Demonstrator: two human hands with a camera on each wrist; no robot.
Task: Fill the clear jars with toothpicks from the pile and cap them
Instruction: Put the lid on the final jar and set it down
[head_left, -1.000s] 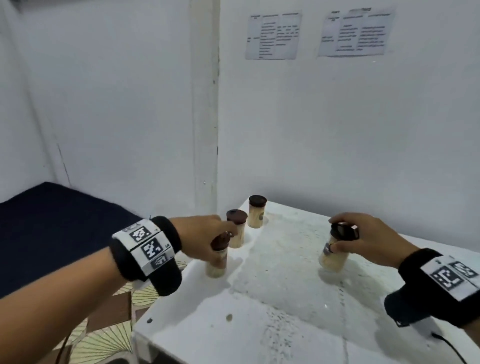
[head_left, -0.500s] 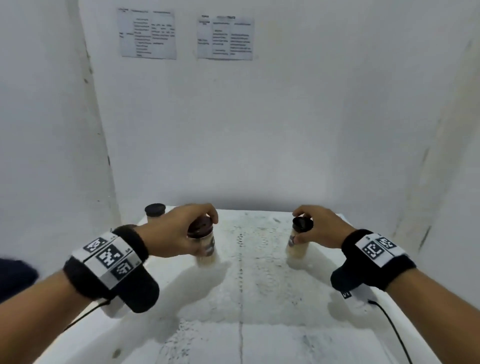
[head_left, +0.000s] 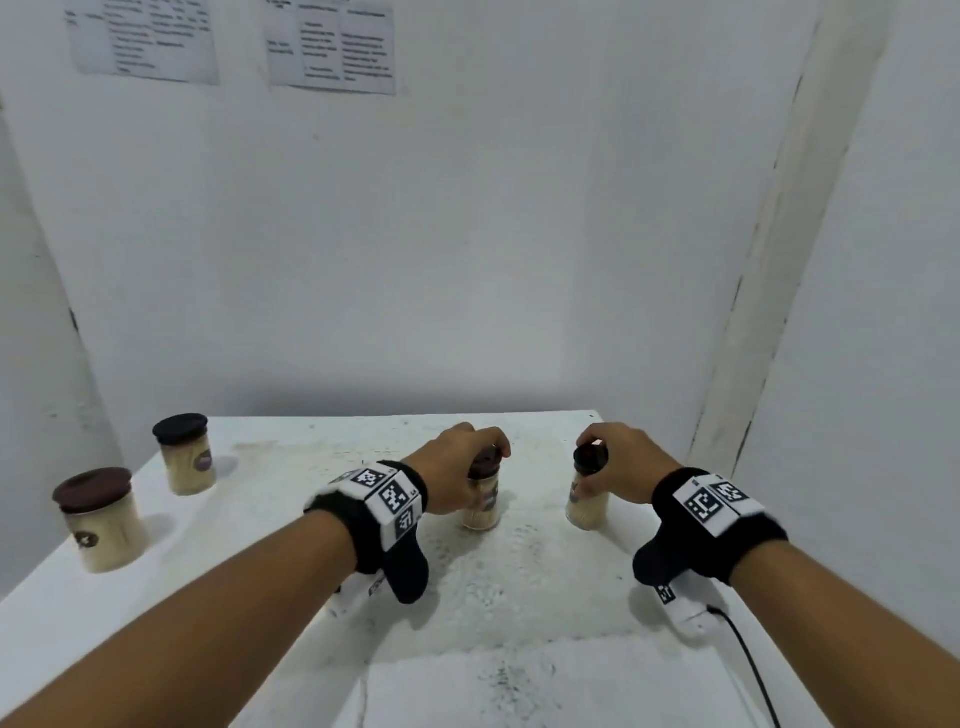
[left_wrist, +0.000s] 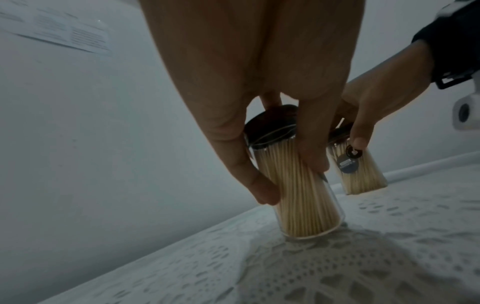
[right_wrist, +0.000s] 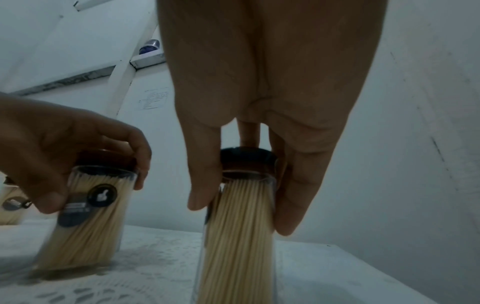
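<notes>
White table (head_left: 156, 597) | both jars upright (toothpicks vertical) | hands gripping caps

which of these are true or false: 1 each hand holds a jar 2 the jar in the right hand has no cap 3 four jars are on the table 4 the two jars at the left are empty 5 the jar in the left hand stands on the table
1. True. The left hand grips one jar and the right hand grips another jar.
2. False. A dark cap sits on it.
3. True. Besides the two held, a near left jar and a far left jar stand on the table.
4. False. Both are packed with toothpicks and capped.
5. True. The left wrist view shows its base on the tablecloth.
</notes>
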